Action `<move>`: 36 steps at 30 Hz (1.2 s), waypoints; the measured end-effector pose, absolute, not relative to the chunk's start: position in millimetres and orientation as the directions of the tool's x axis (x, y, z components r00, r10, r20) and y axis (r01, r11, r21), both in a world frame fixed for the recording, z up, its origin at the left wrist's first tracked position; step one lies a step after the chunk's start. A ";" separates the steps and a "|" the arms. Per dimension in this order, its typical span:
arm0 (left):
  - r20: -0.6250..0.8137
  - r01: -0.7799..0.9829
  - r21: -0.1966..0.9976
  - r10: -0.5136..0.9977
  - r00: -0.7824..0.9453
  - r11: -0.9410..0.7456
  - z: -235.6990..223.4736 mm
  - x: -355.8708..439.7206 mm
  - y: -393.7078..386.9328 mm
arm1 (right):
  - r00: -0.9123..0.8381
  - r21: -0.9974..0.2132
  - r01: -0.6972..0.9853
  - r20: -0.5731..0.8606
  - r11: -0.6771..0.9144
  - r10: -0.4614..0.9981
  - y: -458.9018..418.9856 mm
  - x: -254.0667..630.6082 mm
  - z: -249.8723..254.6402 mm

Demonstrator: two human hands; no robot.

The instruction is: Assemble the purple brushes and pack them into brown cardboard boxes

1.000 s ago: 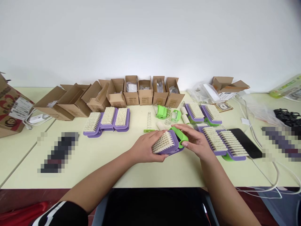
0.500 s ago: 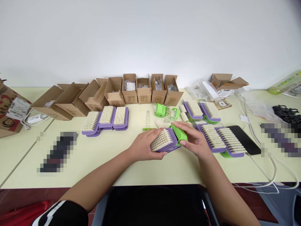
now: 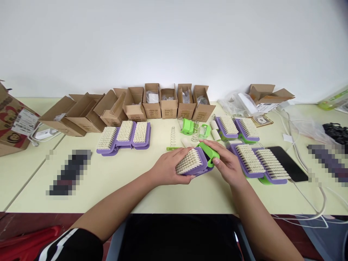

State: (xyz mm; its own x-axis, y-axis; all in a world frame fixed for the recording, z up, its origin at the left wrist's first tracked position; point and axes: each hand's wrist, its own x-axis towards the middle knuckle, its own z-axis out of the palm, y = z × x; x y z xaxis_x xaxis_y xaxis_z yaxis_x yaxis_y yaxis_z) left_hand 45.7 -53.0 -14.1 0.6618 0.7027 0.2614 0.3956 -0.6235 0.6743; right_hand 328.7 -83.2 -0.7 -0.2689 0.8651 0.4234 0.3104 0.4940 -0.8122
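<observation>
**Q:** How is the grip made?

**A:** The purple-backed bristle brush (image 3: 191,163) is clamped between both hands, held low above the table and tilted, its cream bristles turned up. The left hand (image 3: 167,167) is cupped around its left end. The right hand (image 3: 227,163) is closed over the lime-green plastic piece (image 3: 209,153), which is seated against the brush's right end.

**Q:** How is the hold best kept?

**A:** A steady, even hold is judged best: the purple body should be braced by the left hand, while pressure on the green piece is kept square so that it is not levered askew. The bristles are best left clear of the palm's full weight.

**Q:** What is laid out around the held brush?

**A:** Just beyond it are a coil spring (image 3: 173,136), a green plastic part (image 3: 187,127), a second coil spring (image 3: 195,132) and cream rollers (image 3: 215,130). Three similar brushes (image 3: 125,136) are set to its left, and four more (image 3: 252,146) to its right, with a black phone (image 3: 286,164) further right. Open cardboard boxes (image 3: 168,105) are lined up well beyond it, along the far edge of the pale table (image 3: 114,185).
</observation>
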 end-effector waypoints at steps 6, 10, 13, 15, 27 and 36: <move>0.237 0.383 0.708 0.711 0.662 -0.594 -12.7 44.2 -51.7 | -0.254 -0.890 0.218 0.345 0.401 0.904 -79.7 325.2 -6.0; 0.213 0.391 0.722 0.720 0.660 -0.572 -10.7 43.8 -52.0 | -0.233 -0.919 0.150 0.327 0.366 0.916 -77.7 326.3 -11.9; 0.198 0.393 0.735 0.730 0.654 -0.552 -10.0 44.3 -53.2 | -0.235 -0.888 0.132 0.404 0.440 0.884 -77.7 328.2 -12.4; 0.197 0.394 0.739 0.735 0.649 -0.546 -10.0 44.8 -54.3 | -0.251 -0.840 0.153 0.476 0.520 0.843 -78.3 330.1 -11.0; 0.230 0.382 0.708 0.706 0.669 -0.593 -12.7 46.8 -54.9 | -0.271 -0.722 0.259 0.583 0.641 0.766 -82.5 334.6 -6.3; 0.280 0.336 0.705 0.680 0.677 -0.624 -17.6 48.4 -55.0 | -0.184 -0.761 0.201 0.590 0.617 0.786 -85.5 325.9 -5.7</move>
